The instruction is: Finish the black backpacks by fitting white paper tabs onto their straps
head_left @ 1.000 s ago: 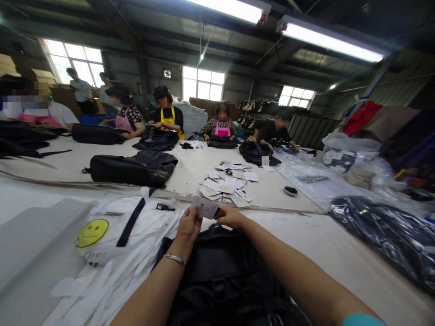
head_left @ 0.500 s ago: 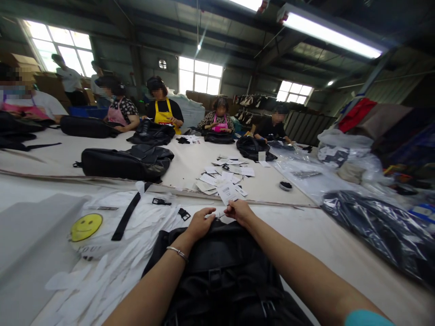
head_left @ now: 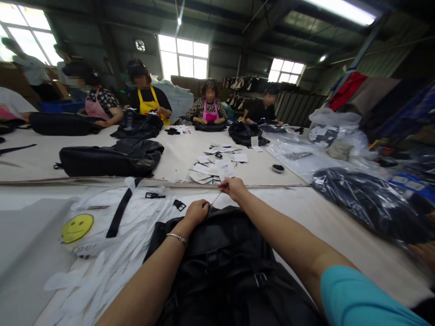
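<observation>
A black backpack (head_left: 224,253) with straps and metal buckles lies in front of me, its top end away from me. At that top edge, my left hand (head_left: 198,212) is closed in a pinch at the near end of a thin cord (head_left: 215,198). Slightly farther off and to the right, my right hand (head_left: 234,188) pinches the cord's other end beside a white hang tag (head_left: 224,169). Between the two hands the cord looks taut. The fingertips partly hide what they grip.
Loose tags (head_left: 204,170) lie piled beyond my hands, near a small dish (head_left: 277,168). White bags with a smiley (head_left: 78,227) and black buckles (head_left: 179,205) are on the left. A plastic-wrapped black bag (head_left: 360,199) lies right. Co-workers (head_left: 149,99) sit across the table, with another black bag (head_left: 108,158) before them.
My right hand has drawn away from my left, and the cord between them now stretches straight. The left fingers have closed together at the backpack's top. The view has shifted.
</observation>
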`<state>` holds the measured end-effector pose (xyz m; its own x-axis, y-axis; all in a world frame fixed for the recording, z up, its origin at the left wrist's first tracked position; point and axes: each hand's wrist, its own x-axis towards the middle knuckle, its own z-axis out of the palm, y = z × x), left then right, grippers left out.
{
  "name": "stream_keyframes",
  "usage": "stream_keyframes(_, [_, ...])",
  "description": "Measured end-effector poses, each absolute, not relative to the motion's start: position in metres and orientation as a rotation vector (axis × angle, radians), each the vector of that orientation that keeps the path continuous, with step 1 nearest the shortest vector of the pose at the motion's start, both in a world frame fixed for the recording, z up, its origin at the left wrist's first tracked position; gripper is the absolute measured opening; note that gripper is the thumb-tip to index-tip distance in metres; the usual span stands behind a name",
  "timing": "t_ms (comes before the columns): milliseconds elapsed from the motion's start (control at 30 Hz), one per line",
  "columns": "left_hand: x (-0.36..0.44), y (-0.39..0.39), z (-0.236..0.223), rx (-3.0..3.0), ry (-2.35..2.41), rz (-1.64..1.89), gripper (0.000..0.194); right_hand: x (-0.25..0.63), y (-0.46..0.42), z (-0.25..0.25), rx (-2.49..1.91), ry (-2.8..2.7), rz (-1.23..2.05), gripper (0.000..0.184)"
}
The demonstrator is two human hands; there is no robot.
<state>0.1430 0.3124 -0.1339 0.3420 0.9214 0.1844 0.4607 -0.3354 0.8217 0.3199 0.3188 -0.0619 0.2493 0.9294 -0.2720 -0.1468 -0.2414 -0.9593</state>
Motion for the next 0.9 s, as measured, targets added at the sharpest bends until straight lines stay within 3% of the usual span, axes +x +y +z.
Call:
stream_keyframes(267, [0.128,0.304,-0.085,2.098,1.189,0.835,0.023,0.386,0.247,-0.076,-1.700,-0.866,1.112,0.024])
stream_keyframes(500, [0.021,0.225,-0.051,2.102,1.363,0.716,0.025,0.434,0.124,-0.076,-1.759,-0.986,1.024,0.021])
stream_keyframes(600, [-0.026,0.160,-0.054,1.870,1.591,0.562,0.035,0.434,0.073,-0.069,-1.707,-1.163,1.051,0.032])
stream_keyframes(733, [-0.053,0.079,-0.049,1.628,1.719,0.391,0.048,0.412,0.033,-0.022,-1.493,-1.597,0.924,0.047])
stream_keyframes(900, [-0.053,0.007,-0.056,1.327,1.818,0.584,0.053,0.372,-0.015,0.021,-1.338,-2.178,1.017,0.066])
